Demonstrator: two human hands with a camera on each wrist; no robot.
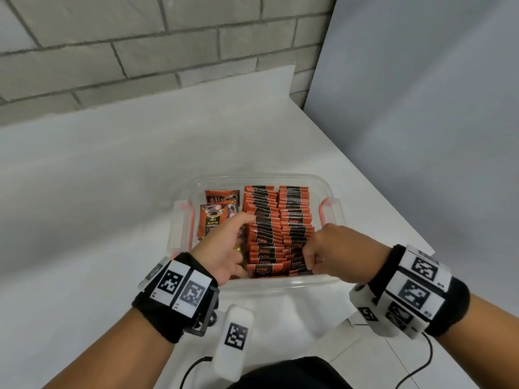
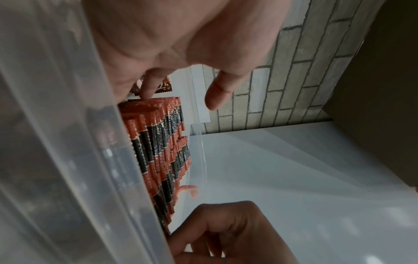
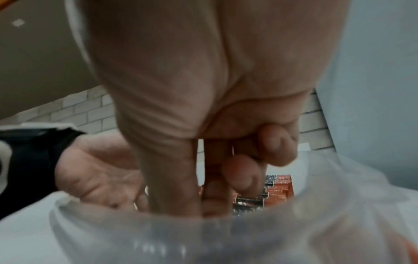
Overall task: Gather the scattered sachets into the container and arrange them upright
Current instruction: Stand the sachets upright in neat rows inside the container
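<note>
**A:** How should this step go? The clear plastic container with orange clip handles (image 1: 303, 283) sits on the white table (image 1: 84, 192), and no sachet lies loose on the tabletop in the head view.

**B:** Then it is tidying, I'd judge. The orange-and-black stick sachets (image 1: 269, 220) stand on edge in 2 rows filling the middle and right of the tub, and 2 wider orange sachets with a coffee-cup print (image 1: 213, 220) lean in the left gap. Best to brace the pack from one side while the other hand squares up the near end, so nothing topples (a tight row like this tends to fan out when one piece shifts).

**A:** And the hands?

**B:** The left hand (image 1: 224, 245) reaches over the near-left corner, palm turned inward, fingers mostly straight; in the left wrist view a fingertip (image 2: 147, 92) presses on the top edge of the row while the thumb stands free. It grips nothing I can see.

**A:** The right?

**B:** The right hand (image 1: 334, 252) is knuckles-up over the near-right end, fingers curled down; thumb and forefinger seem to pinch the nearest sachets of the right row, though their tips are hidden behind the tub's blurred rim in the right wrist view.
</note>
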